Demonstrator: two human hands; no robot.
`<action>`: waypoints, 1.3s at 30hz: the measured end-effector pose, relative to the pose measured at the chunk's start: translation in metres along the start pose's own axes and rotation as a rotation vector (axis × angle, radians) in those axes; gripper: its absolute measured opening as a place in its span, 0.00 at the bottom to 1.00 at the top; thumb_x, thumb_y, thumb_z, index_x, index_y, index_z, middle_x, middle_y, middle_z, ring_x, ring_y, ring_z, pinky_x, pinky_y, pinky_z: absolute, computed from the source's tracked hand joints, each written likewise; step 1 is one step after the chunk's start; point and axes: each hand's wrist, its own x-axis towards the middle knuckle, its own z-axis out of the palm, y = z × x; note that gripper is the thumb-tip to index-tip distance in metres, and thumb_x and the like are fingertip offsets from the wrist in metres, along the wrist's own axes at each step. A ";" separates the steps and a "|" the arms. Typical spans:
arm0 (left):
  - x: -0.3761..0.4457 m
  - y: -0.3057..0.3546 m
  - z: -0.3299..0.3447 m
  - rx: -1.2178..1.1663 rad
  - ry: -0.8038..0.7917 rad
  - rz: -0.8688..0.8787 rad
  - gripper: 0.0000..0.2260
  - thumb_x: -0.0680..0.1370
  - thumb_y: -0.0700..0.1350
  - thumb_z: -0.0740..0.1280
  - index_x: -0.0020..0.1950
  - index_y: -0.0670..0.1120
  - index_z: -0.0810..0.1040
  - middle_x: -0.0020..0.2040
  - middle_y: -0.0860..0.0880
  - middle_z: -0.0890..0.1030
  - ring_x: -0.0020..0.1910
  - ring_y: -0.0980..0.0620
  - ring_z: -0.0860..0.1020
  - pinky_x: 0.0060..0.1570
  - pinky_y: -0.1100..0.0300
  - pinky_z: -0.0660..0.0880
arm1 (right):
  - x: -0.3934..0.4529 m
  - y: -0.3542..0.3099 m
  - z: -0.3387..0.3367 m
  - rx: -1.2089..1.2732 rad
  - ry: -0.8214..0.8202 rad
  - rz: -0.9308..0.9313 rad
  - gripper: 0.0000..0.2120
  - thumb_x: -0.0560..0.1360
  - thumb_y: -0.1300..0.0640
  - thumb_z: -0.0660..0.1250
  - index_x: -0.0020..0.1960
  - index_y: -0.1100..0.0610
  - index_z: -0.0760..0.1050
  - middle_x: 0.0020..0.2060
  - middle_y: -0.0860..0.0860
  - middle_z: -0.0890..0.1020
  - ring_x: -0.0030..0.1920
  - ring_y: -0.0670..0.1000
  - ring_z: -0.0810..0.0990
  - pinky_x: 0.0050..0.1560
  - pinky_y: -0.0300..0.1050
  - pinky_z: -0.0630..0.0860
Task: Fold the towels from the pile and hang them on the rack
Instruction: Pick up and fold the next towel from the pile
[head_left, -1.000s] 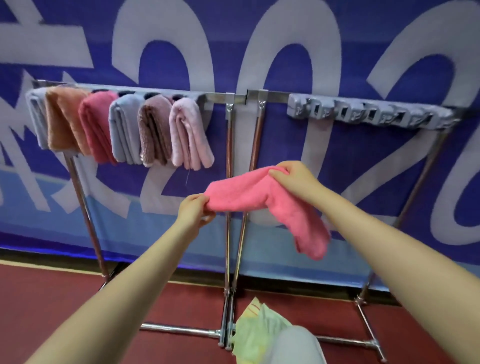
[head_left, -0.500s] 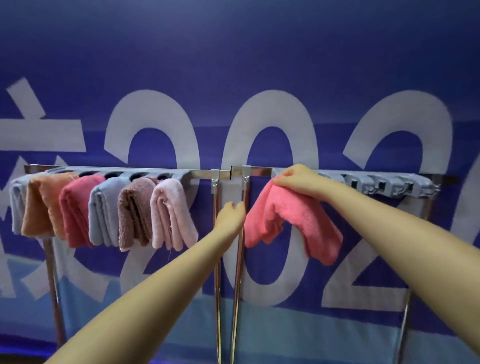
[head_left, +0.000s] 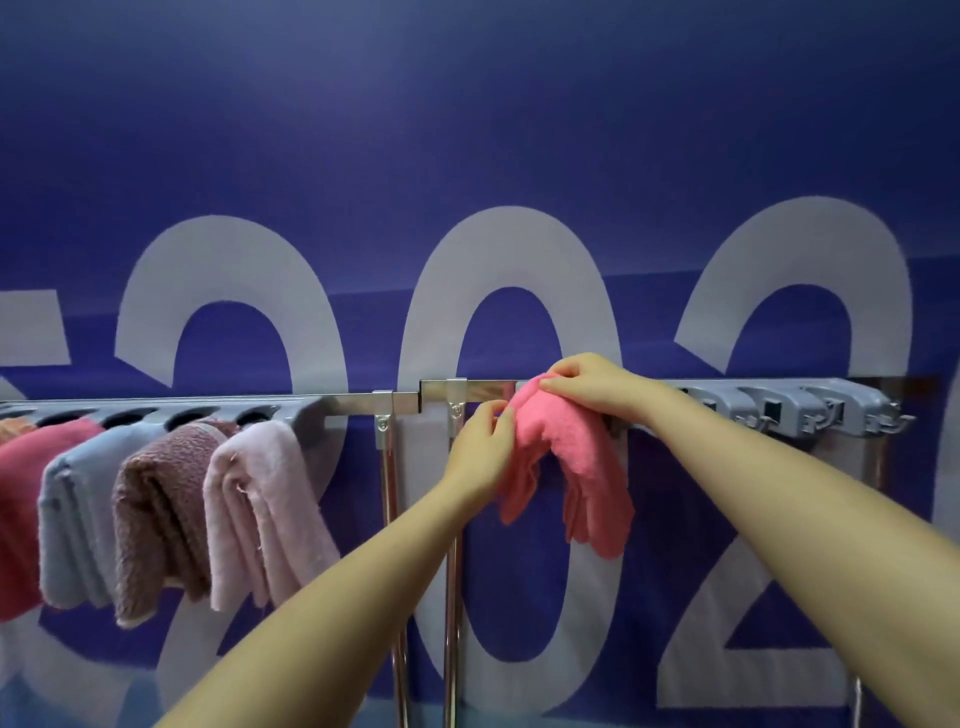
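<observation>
Two hands (head_left: 480, 452) (head_left: 589, 384) pinch a pink towel (head_left: 566, 457) at the rack (head_left: 405, 402) before a blue banner (head_left: 467, 130)

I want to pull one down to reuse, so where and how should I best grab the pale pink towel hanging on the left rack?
Grip the pale pink towel just below its holder slot, pinching all the folded layers from the front. Its right side faces a bare gap before the rack post; the brown towel crowds its left.

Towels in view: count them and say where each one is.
6. Left rack, from the frame's left edge: orange (barely visible), red, blue, brown, pale pink. Both hands hold the bright pink towel at the right rack. More may hang off-frame left.
</observation>
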 end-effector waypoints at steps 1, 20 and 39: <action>0.001 -0.004 0.004 0.007 0.003 0.014 0.18 0.82 0.54 0.55 0.67 0.48 0.73 0.60 0.50 0.78 0.57 0.50 0.77 0.59 0.51 0.74 | 0.001 0.005 0.002 0.014 0.018 -0.011 0.12 0.79 0.51 0.63 0.52 0.58 0.80 0.45 0.50 0.80 0.44 0.48 0.77 0.38 0.38 0.70; -0.017 -0.003 0.044 -0.332 0.060 -0.120 0.17 0.82 0.60 0.53 0.68 0.62 0.71 0.64 0.57 0.77 0.62 0.55 0.76 0.66 0.49 0.71 | -0.026 -0.005 0.026 -0.135 0.124 -0.107 0.14 0.79 0.56 0.58 0.51 0.54 0.83 0.49 0.50 0.83 0.51 0.51 0.79 0.54 0.47 0.74; -0.136 0.019 0.003 -0.147 0.071 -0.230 0.14 0.79 0.44 0.53 0.50 0.42 0.78 0.48 0.43 0.82 0.47 0.43 0.79 0.48 0.50 0.76 | -0.207 0.002 0.091 0.384 0.451 0.156 0.08 0.77 0.62 0.61 0.44 0.54 0.78 0.41 0.48 0.81 0.43 0.48 0.78 0.44 0.40 0.72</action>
